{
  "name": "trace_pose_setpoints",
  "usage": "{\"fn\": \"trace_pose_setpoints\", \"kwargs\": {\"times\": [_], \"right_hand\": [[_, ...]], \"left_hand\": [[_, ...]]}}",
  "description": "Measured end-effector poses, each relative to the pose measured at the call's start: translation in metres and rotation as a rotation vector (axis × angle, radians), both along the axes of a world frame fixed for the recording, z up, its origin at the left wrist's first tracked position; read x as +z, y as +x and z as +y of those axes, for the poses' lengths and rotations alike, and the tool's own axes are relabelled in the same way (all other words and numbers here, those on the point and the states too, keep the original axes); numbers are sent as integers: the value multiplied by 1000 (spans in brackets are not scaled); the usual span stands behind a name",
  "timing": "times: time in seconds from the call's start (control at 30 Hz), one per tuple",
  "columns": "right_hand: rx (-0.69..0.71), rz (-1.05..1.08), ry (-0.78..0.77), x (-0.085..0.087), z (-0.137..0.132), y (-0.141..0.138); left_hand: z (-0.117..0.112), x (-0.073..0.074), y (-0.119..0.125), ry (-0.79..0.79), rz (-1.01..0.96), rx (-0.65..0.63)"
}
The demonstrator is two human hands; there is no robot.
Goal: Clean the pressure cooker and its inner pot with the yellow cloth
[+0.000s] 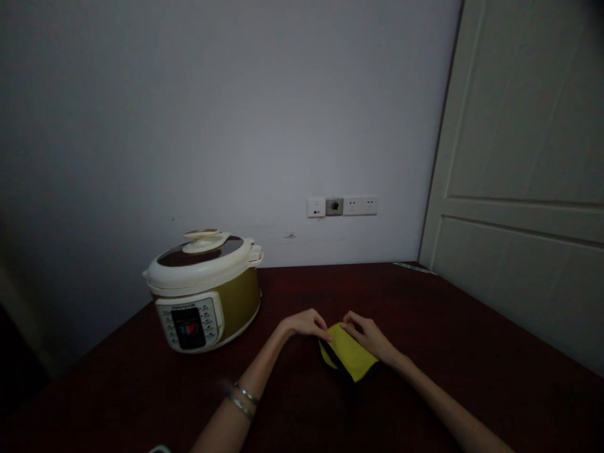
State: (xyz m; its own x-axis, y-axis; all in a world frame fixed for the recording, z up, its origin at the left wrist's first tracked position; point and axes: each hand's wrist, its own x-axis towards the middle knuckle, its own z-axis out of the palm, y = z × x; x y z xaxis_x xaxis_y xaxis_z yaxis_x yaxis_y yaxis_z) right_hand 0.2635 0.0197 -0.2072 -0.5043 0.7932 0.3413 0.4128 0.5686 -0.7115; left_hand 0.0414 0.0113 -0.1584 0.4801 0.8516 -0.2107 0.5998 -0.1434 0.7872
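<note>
A yellow cloth (355,356), partly folded with a gap along its left side, is between my two hands on the dark red table. My left hand (307,324) pinches the cloth's upper left corner, thumb and fingers together. On the upper right edge, my right hand (370,338) grips the cloth with bent fingers close to its thumb. Two bracelets circle my left wrist. The cloth's underside is in shadow.
A white and olive electric pressure cooker (202,292) with a lid stands on the table (302,286) to the left. Wall sockets (360,206) sit above the table's back edge. A pale panelled door (519,189) borders the right side.
</note>
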Motion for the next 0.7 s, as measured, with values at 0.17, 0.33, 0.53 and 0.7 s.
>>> {"fn": "trace_pose_setpoints", "kwargs": {"times": [0.17, 0.33, 0.53, 0.7], "right_hand": [[98, -17, -82, 9, -2, 5], [161, -125, -60, 12, -10, 2], [122, -111, 243, 23, -32, -7], [299, -183, 187, 27, -50, -16]], "left_hand": [[-1, 1, -6, -140, -101, 93], [1, -2, -5, -207, 56, 68], [-1, 0, 0, -161, 293, 33], [-5, 6, -5, -221, 407, 44]]}}
